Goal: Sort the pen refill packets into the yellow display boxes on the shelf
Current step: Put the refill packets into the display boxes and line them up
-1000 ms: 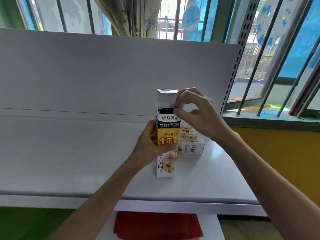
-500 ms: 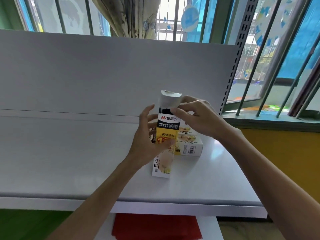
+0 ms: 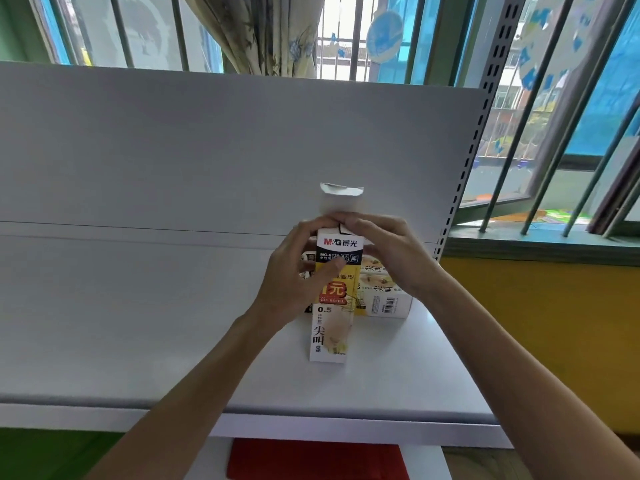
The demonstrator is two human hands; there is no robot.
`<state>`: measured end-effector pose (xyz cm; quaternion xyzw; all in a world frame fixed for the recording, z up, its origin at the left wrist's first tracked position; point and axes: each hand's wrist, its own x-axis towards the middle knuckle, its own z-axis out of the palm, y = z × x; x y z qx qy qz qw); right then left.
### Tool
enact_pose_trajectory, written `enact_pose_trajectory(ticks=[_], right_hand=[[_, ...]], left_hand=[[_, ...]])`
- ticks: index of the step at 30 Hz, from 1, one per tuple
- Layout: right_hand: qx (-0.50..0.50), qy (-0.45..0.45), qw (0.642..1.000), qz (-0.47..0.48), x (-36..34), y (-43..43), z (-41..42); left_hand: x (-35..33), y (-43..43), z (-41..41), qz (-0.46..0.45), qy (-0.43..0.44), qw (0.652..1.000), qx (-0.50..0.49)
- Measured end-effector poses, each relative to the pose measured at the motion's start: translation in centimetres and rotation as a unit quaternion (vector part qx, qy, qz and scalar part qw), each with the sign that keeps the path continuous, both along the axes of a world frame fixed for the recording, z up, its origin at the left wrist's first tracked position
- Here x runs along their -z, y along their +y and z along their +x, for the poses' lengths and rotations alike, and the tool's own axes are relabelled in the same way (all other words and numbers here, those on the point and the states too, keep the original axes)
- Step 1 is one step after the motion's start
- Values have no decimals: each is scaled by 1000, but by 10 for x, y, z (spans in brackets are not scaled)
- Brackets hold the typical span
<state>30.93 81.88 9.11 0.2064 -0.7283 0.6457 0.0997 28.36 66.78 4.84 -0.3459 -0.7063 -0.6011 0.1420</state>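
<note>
A tall yellow, black and white display box [image 3: 332,327] stands upright on the white shelf [image 3: 138,341], its white top flap raised. My left hand [image 3: 294,275] grips its left side and front. My right hand [image 3: 391,251] pinches its top right edge at the flap's base. Behind it, another box of the same print [image 3: 384,296] lies flat on the shelf, partly hidden by my right hand. No loose refill packets are visible.
A white back panel [image 3: 207,150] rises behind the shelf, with a perforated upright [image 3: 474,140] at its right end. A barred window [image 3: 554,133] and a yellow wall [image 3: 554,323] are to the right. Something red [image 3: 311,459] lies on the lower shelf.
Both hands have closed in on the top of the upright box. My right hand came down from the flap to its base, and my left hand slid up the box.
</note>
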Motion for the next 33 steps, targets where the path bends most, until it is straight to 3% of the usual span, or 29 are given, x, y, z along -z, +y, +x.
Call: enact_pose_trajectory(ticks=[5,13,19,33], right_hand=[[72,77,991,-80,0,-1,-4],[90,129,985,-69,4,-5,2],[115,150,982,21,-1,-7,5],[178,186,957,130,-8,5,-18]], left_hand=[[2,-2,-2,0,-25,1000,12],[5,-2,2,6,-22,1000,-17],[15,8,4,63,-36,997,-38],[10,8,-5,34,-57,997,-37]])
